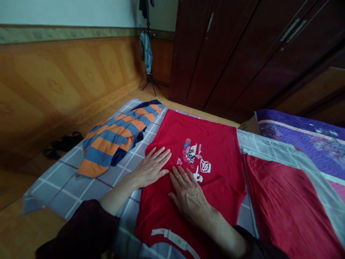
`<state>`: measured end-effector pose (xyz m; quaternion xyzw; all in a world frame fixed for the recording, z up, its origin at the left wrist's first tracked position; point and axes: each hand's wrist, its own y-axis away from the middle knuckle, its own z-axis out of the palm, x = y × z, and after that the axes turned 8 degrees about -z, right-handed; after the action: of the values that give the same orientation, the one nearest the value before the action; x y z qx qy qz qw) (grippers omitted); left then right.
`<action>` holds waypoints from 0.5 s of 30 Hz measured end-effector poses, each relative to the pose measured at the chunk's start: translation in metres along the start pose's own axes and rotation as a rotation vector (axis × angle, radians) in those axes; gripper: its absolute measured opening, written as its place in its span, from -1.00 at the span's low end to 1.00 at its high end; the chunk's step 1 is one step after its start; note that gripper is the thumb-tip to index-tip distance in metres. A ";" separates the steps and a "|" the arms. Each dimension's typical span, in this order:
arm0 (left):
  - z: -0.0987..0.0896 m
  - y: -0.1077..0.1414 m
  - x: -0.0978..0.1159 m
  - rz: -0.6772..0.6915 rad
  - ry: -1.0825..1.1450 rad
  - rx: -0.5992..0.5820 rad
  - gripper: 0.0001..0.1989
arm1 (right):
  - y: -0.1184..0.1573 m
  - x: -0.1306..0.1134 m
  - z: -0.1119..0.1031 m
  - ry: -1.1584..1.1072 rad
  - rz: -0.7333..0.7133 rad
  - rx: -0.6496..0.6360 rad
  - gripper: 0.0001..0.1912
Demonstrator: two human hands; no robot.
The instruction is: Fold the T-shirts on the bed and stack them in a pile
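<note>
Shirt collar partly beyond the bottom edge, its label print too small.

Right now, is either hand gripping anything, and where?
Nothing is held: the left hand and right hand lie flat on the red shirt, fingers extended.

Facing a T-shirt lying on a sheet, with a garment to its left, a cloth to its right, shoes farther left, bedding farther right, and a coat stand and wardrobe behind.
</note>
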<state>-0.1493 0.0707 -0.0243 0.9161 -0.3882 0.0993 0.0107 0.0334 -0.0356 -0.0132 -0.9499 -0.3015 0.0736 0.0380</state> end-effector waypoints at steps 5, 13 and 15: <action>0.004 -0.005 0.000 -0.044 -0.032 -0.012 -0.38 | 0.014 0.004 -0.007 -0.054 0.027 -0.014 -0.37; -0.036 0.067 0.043 0.153 0.144 -0.002 -0.64 | 0.126 -0.021 -0.052 -0.061 0.124 0.118 -0.58; -0.042 0.098 0.053 0.227 0.163 -0.083 -0.69 | 0.162 -0.032 -0.054 -0.042 0.096 0.131 -0.58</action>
<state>-0.1905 -0.0312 0.0214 0.8539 -0.4911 0.1580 0.0688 0.1077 -0.1878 0.0249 -0.9570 -0.2507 0.1148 0.0903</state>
